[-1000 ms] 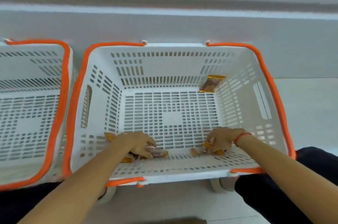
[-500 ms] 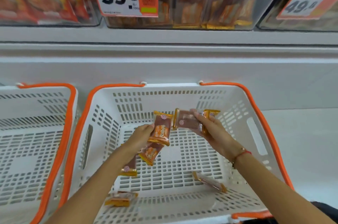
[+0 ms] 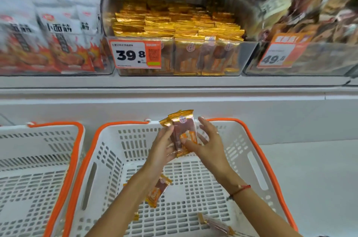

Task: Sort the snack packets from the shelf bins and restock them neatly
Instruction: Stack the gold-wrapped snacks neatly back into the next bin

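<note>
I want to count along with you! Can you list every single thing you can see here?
small gold-edged snack packets: a few, stacked between both hands
loose gold-edged packets: at least three, on middle basket floor
white plastic basket with orange rim: one, centre
second white basket with orange rim: one, left
clear shelf bin of gold packets: one, centre shelf
white-and-red flame bags: several, left shelf
brownish packets: many, blurred, right shelf
price tags: two, orange-white
left hand: holds stack
right hand: steadies stack
</note>
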Action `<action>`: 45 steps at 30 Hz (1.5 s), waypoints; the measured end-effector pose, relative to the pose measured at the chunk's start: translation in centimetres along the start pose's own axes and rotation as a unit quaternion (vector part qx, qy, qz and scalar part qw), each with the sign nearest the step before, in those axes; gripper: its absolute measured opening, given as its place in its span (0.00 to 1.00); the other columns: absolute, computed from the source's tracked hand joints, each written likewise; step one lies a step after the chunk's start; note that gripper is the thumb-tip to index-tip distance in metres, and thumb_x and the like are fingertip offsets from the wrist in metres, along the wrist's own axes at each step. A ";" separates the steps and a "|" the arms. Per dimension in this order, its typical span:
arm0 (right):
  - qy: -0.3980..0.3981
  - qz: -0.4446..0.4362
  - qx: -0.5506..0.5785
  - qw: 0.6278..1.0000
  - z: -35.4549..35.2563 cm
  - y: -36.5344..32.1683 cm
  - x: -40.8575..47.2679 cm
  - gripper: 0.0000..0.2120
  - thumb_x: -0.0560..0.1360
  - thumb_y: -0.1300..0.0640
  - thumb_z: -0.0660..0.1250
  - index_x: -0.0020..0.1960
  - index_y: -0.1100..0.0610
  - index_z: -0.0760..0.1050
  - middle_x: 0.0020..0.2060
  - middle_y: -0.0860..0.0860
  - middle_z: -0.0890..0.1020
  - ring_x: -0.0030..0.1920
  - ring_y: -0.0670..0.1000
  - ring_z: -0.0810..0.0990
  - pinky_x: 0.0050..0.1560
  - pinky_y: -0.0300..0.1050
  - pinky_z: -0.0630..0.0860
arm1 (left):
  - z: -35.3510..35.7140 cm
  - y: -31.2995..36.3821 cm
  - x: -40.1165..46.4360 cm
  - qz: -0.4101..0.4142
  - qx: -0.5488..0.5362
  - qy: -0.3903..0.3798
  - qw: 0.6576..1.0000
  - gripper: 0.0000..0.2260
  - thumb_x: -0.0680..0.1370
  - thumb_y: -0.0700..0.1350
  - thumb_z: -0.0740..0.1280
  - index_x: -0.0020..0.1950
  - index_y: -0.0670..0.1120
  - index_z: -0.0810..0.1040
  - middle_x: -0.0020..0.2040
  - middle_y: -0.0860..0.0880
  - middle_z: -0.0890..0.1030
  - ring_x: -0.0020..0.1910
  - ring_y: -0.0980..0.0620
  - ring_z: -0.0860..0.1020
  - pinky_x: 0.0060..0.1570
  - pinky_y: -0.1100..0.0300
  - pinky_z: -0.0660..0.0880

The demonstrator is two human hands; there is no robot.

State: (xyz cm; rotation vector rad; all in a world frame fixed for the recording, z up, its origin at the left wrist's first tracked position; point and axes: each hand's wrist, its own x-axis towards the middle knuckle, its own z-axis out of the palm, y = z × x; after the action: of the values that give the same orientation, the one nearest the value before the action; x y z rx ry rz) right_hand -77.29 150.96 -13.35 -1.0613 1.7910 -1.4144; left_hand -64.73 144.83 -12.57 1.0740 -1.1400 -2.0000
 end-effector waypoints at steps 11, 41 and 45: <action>-0.014 -0.208 -0.004 0.978 -6.5 -11.2 3.6 0.22 0.78 0.53 0.65 0.69 0.42 0.65 0.62 0.37 0.76 0.60 0.37 0.75 0.57 0.31 0.72 | 6.5 13.2 0.4 0.209 0.166 -0.093 0.959 0.08 0.79 0.51 0.65 0.58 0.59 0.76 0.53 0.63 0.80 0.54 0.66 0.77 0.51 0.69 0.71; -0.043 -0.289 -0.460 0.839 -15.4 -19.7 15.3 0.27 0.78 0.57 0.64 0.75 0.49 0.62 0.64 0.49 0.76 0.60 0.51 0.76 0.55 0.44 0.72 | 14.8 22.8 11.1 0.309 0.528 -0.074 0.787 0.33 0.66 0.57 0.78 0.68 0.54 0.71 0.57 0.54 0.80 0.55 0.53 0.79 0.56 0.47 0.77; -0.046 -0.307 -0.552 0.774 -15.7 -20.6 16.2 0.21 0.78 0.54 0.65 0.71 0.49 0.69 0.61 0.48 0.79 0.55 0.50 0.79 0.52 0.45 0.73 | 13.2 23.5 10.1 0.275 0.628 -0.047 0.726 0.24 0.68 0.62 0.74 0.58 0.52 0.76 0.50 0.58 0.77 0.50 0.58 0.76 0.48 0.57 0.77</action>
State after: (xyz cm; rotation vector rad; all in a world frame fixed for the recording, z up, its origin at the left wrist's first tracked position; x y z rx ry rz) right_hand -94.08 142.14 10.65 -2.4208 2.3196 -0.3940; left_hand -78.78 131.46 8.63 0.9373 -2.6139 -0.6166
